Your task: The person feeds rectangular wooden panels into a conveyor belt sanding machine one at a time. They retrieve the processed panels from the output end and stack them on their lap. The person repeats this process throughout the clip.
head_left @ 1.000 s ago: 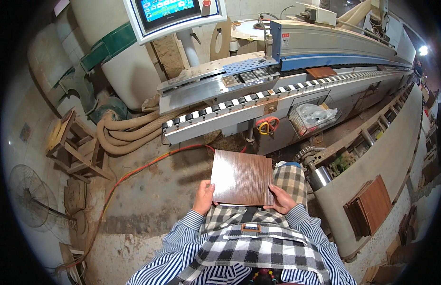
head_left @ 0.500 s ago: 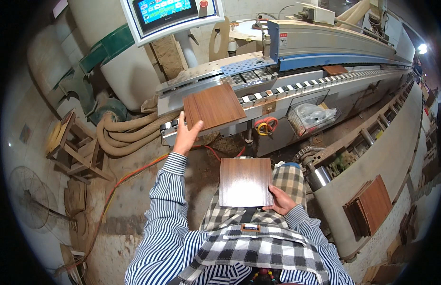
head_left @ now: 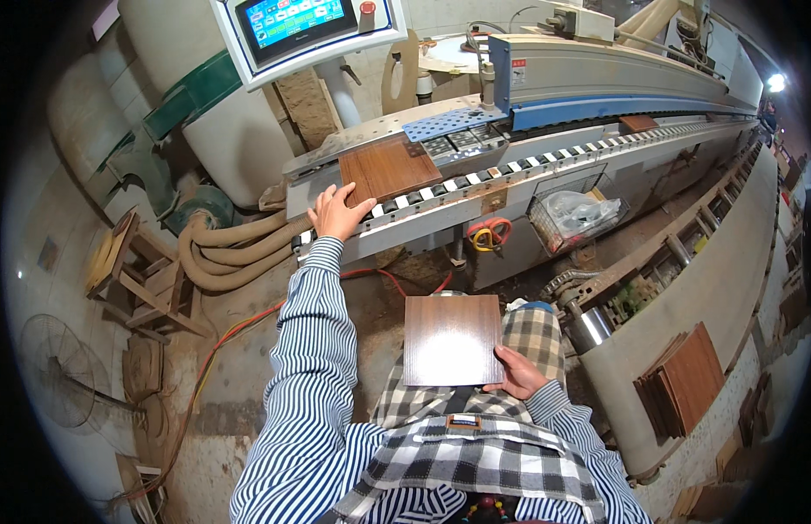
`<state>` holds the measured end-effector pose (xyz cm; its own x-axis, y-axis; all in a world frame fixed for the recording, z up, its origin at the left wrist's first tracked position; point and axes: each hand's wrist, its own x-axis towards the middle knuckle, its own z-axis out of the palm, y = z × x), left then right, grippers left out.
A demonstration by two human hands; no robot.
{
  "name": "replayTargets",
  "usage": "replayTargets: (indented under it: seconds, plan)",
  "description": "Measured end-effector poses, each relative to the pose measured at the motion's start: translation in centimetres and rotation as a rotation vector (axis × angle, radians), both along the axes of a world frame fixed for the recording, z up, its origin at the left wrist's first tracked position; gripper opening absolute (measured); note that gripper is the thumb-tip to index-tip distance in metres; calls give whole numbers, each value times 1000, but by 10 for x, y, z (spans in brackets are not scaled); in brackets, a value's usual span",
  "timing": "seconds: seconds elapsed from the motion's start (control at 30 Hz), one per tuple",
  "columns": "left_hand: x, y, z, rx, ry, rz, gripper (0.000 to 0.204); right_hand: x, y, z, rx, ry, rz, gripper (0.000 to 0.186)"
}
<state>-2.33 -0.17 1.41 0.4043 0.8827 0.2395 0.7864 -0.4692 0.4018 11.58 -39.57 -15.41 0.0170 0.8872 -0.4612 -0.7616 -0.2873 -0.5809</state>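
The right hand [head_left: 519,375] grips the edge of the near board [head_left: 452,339], apparently leaving its weight to the lap [head_left: 538,337]. Beyond, the left hand [head_left: 338,215], spread wide, meets the far board [head_left: 388,166], seemingly supported flat by the machine bed [head_left: 306,191].

Brown wood-grained panels [head_left: 389,168], blue-and-white striped sleeves [head_left: 314,349]
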Motion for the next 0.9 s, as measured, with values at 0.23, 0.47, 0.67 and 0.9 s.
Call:
replayTargets:
  seconds: [0.23,0.47,0.67,0.9]
  plan:
    - [3,6,-25,163,-45,-32,62,-2,0,5,-16,32,-34,46]
    - [-6,7,-28,168,-176,-118,44,-1,0,0,8,44,-24,44]
    - [-9,14,-31,133,-215,-175,38,0,-2,0,3,45,-28,43]
    - [-10,18,-25,52,-218,-175,40,0,-2,1,-8,39,-26,43]
